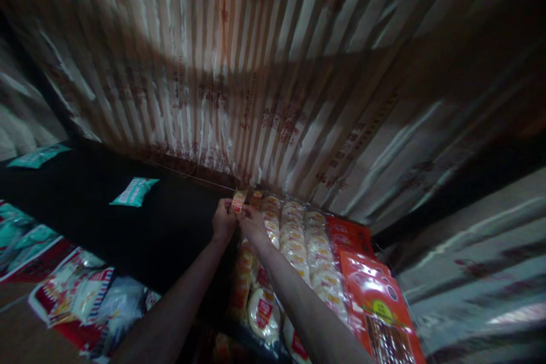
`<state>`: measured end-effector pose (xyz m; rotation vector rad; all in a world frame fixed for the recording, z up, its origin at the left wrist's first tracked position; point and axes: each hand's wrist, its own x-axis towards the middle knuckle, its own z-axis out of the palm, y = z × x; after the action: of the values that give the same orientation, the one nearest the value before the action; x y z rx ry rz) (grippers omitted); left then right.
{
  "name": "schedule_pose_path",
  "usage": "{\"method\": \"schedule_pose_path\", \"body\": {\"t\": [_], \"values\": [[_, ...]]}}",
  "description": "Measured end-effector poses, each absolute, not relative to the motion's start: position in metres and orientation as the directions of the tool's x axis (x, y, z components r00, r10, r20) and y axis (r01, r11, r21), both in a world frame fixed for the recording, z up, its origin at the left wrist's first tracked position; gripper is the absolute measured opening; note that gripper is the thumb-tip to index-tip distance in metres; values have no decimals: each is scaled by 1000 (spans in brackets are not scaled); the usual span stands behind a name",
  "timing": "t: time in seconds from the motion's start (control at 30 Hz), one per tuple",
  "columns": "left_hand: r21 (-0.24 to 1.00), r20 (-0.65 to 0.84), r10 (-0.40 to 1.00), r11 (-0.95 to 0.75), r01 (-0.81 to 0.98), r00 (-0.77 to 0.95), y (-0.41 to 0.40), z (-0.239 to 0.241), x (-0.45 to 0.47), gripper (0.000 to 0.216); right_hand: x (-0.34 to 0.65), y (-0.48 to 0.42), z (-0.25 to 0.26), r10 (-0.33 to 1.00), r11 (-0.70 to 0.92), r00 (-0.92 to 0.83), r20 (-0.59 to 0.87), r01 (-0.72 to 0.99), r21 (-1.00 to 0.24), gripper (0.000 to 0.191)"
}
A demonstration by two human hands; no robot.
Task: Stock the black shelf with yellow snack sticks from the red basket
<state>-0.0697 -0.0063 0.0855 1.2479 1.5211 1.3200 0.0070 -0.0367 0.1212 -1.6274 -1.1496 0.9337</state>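
Observation:
Both of my hands reach to the back of a dark shelf, holding a small orange-and-white snack packet (238, 201) between them. My left hand (223, 220) pinches its left side. On its lower right side, the fingers of my right hand (253, 226) are closed. Beside my right forearm run rows of round, pale packaged cakes (294, 239) in clear wrappers. Several yellow-orange packets (242, 273) lie in a column just below my hands. Another small brown-orange packet (256, 199) sits right behind my right hand.
Red snack bags (375, 284) lie at the right end of the black shelf (179, 239). A teal packet (135, 191) and another teal packet (39, 156) rest on its left part. Lower left are red-and-white bags (81, 290). A corrugated, printed sheet wall (239, 96) rises behind.

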Motion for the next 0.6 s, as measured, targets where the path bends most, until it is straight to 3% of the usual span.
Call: {"method": "schedule_pose_path", "body": {"t": [0.33, 0.6], "values": [[997, -7, 974, 25, 75, -225, 44, 65, -54, 11, 14, 6, 111, 922, -238, 374, -98, 348, -907, 17], [1000, -2, 980, 8, 26, -199, 60, 49, -47, 8, 7, 23, 112, 929, -258, 352, -113, 398, -880, 17]]}}
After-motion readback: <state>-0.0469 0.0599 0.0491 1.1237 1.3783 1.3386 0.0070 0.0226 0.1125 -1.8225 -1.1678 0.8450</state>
